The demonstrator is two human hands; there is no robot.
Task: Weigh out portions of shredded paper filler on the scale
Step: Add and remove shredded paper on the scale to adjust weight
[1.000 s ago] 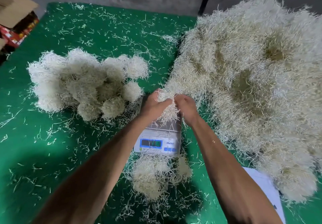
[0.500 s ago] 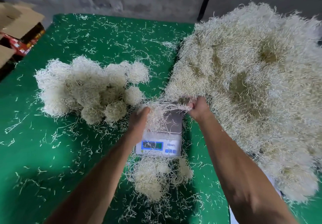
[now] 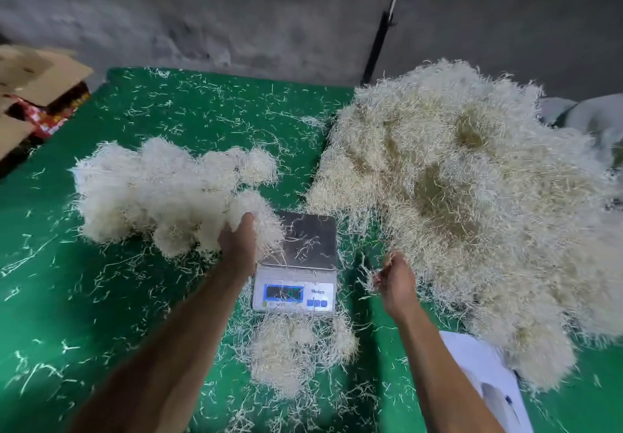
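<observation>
At left centre of the frame, a heap of pale rounded shredded-paper portions [image 3: 161, 193] lies apart from the supply, and the left hand [image 3: 237, 243] curls its fingers round one fluffy clump [image 3: 259, 220] at its edge, seemingly adding it. The silver-topped digital scale [image 3: 300, 257] sits at centre, between both heaps for short reaches. Right of it, the right hand [image 3: 396, 281] pinches loose strands beside the big straw-coloured mound of unsorted shredded paper [image 3: 455, 196].
</observation>
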